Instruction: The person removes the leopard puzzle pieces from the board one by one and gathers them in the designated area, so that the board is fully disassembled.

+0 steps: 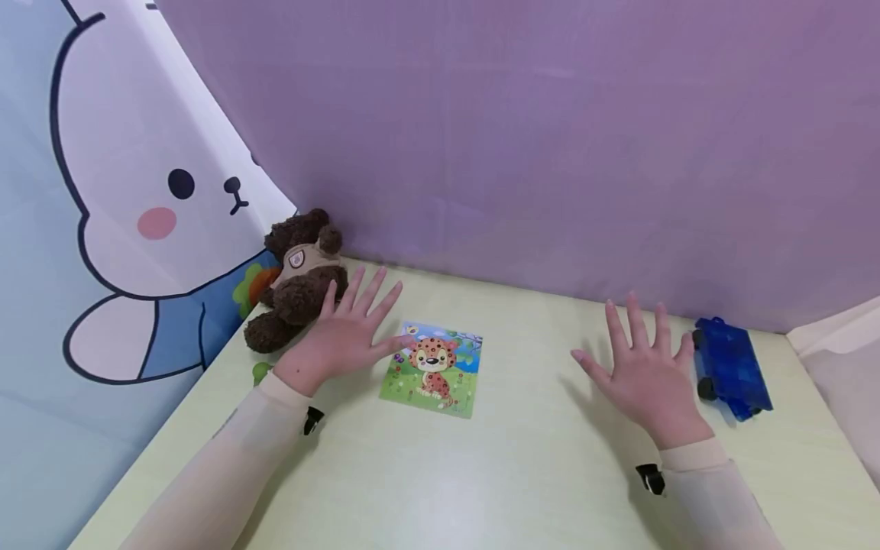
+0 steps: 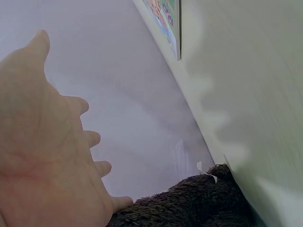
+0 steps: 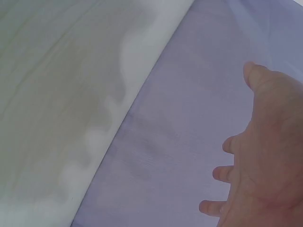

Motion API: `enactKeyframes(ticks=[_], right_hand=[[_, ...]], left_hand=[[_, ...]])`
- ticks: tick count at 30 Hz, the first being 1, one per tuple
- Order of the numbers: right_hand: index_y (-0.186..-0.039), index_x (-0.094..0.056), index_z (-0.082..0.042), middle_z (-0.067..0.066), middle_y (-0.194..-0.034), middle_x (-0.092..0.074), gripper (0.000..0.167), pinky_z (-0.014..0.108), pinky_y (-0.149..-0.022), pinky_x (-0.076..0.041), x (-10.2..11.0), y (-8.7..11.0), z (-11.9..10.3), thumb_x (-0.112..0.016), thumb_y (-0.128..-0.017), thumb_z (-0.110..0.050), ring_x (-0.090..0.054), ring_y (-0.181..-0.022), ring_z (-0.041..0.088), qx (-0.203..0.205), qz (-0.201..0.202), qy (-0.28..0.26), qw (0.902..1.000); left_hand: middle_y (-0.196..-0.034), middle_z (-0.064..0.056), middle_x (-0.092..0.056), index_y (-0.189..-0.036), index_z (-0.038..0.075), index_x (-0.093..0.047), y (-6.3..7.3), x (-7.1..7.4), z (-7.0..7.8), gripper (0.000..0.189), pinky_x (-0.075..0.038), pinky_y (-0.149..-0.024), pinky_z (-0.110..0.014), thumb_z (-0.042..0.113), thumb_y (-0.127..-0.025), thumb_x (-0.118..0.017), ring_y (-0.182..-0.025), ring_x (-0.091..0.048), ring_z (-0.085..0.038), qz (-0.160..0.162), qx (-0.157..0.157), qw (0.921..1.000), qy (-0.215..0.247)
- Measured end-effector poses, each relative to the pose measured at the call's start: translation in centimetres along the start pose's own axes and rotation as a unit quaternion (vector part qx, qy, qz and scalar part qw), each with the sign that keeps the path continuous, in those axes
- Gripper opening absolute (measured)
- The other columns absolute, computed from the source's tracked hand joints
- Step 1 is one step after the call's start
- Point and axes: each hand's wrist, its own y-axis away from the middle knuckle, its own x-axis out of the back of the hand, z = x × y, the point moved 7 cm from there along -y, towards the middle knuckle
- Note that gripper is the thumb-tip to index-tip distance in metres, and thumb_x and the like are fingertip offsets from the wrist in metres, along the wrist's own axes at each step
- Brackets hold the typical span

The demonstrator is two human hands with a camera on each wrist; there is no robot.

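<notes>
Both hands are spread above the pale table, fingers straight and apart, holding nothing. My left hand (image 1: 344, 336) is between a brown teddy bear (image 1: 299, 294) and a square picture board (image 1: 433, 368) showing a spotted cartoon leopard on grass. Its thumb overlaps the board's left edge in the head view; in the left wrist view the palm (image 2: 52, 156) appears away from the board (image 2: 165, 21), with the bear's dark fur (image 2: 189, 203) below. To the right, my right hand (image 1: 649, 382) is nearest a translucent blue toy vehicle (image 1: 732, 367) with black wheels. Only bare table and curtain show around it in the right wrist view.
A purple curtain (image 1: 522, 153) hangs along the table's back edge. On the left is a cloth with a large cartoon animal (image 1: 172, 252). A small green object (image 1: 261, 372) peeks out beside the left wrist. White fabric (image 1: 842, 382) borders the right side of the table (image 1: 440, 481).
</notes>
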Motion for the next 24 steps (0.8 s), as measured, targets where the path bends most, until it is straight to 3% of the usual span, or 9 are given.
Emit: enactKeyframes(ticks=[4,7,11,15,18,24], right_hand=[[-0.174,0.002,-0.023,0.018,-0.182,-0.001,0.102,0.094,-0.115,-0.010,-0.2,0.0,-0.2,-0.037,-0.101,-0.082,-0.003,-0.163,0.059,0.005,-0.004,-0.002,1.0000],[-0.174,-0.011,-0.018,0.022,-0.179,-0.016,0.098,0.092,-0.115,-0.017,0.2,-0.2,-0.5,-0.043,-0.103,-0.077,-0.017,-0.160,0.058,0.014,0.021,-0.004,0.9997],[-0.167,-0.034,-0.010,0.027,-0.167,-0.041,0.085,0.083,-0.111,-0.030,1.3,-0.5,-1.5,-0.048,-0.106,-0.067,-0.040,-0.147,0.055,0.034,0.064,-0.041,0.9966],[-0.162,-0.043,-0.005,0.027,-0.161,-0.048,0.078,0.078,-0.110,-0.030,2.3,-1.1,-3.2,-0.045,-0.109,-0.063,-0.046,-0.144,0.054,0.050,0.062,-0.103,0.9915],[-0.161,-0.044,-0.005,0.025,-0.161,-0.049,0.077,0.076,-0.111,-0.030,2.9,-1.6,-4.6,-0.041,-0.110,-0.063,-0.046,-0.144,0.054,0.061,0.047,-0.132,0.9883],[-0.162,-0.044,-0.010,0.018,-0.162,-0.050,0.079,0.071,-0.116,-0.031,2.9,-2.9,-7.8,-0.036,-0.110,-0.068,-0.048,-0.146,0.046,0.082,0.018,-0.148,0.9854]], left_hand=[[-0.180,0.001,0.024,-0.171,0.035,0.010,0.0,-0.3,0.0,0.096,0.008,-0.131,-0.077,0.080,-0.102,-0.039,-0.167,0.023,-0.036,-0.001,-0.004,1.0000,-0.003],[-0.181,-0.003,0.019,-0.173,0.031,0.006,0.0,-0.3,0.4,0.097,0.000,-0.132,-0.077,0.076,-0.103,-0.044,-0.168,0.017,-0.040,0.011,-0.020,0.9997,-0.011],[-0.183,-0.013,0.007,-0.174,0.021,-0.005,0.2,-0.3,1.6,0.095,-0.021,-0.128,-0.079,0.065,-0.106,-0.053,-0.167,-0.005,-0.052,0.020,-0.058,0.9979,-0.022],[-0.181,-0.020,0.000,-0.173,0.013,-0.015,0.9,-0.8,2.8,0.088,-0.036,-0.122,-0.074,0.053,-0.107,-0.057,-0.161,-0.024,-0.056,-0.017,-0.077,0.9967,-0.016],[-0.180,-0.022,-0.008,-0.171,0.011,-0.023,1.5,-1.6,3.4,0.081,-0.041,-0.123,-0.067,0.047,-0.108,-0.060,-0.161,-0.028,-0.052,-0.058,-0.086,0.9946,0.003],[-0.172,-0.029,-0.032,-0.164,0.011,-0.044,2.7,-2.9,3.8,0.068,-0.052,-0.117,-0.058,0.038,-0.105,-0.065,-0.155,-0.043,-0.047,-0.086,-0.111,0.9900,0.020]])
